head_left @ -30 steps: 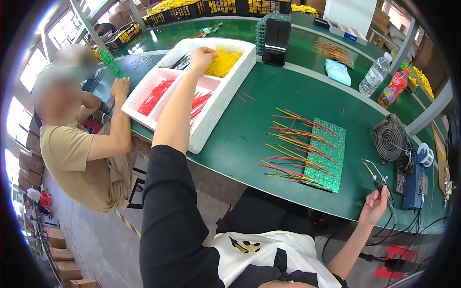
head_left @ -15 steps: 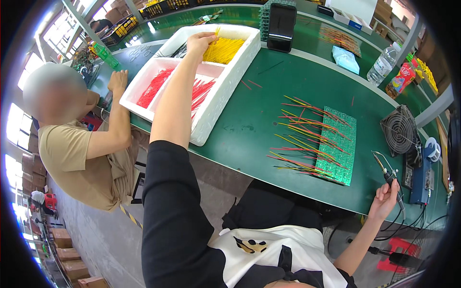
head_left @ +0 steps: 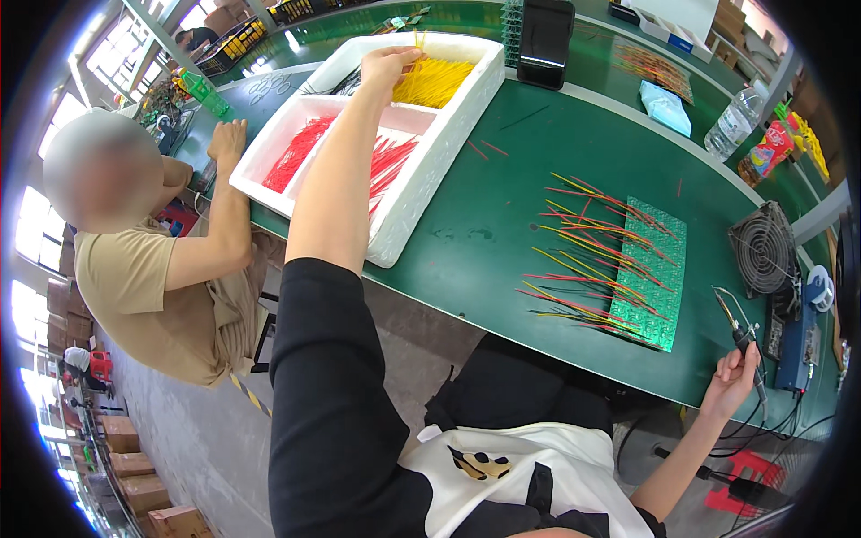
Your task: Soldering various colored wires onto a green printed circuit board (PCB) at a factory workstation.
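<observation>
My left hand [head_left: 387, 73] reaches over the white foam box [head_left: 451, 115] and pinches thin yellow wire [head_left: 419, 39] above the pile of yellow wires [head_left: 437, 82]. Red wires [head_left: 299, 154] fill a front compartment, and more lie in the one beside it, partly hidden by my forearm. On the right, my right hand [head_left: 731, 381] is closed round a soldering iron [head_left: 741, 336], tip pointing up and away from me. Between the hands lies a green circuit board panel [head_left: 653, 278], with red, yellow and black wires [head_left: 587, 260] sticking out past its left side.
A co-worker in a tan shirt [head_left: 134, 296] sits at the left. A black phone-like device [head_left: 544, 45] stands behind the box. A fan [head_left: 762, 247], a blue soldering unit [head_left: 794, 345] and a water bottle [head_left: 735, 121] stand at the right. Loose red wire bits [head_left: 493, 148] lie on the green bench.
The whole view has shifted slightly, so the bench things appear farther right. My left hand stays pinched over the yellow wires; my right hand still grips the soldering iron.
</observation>
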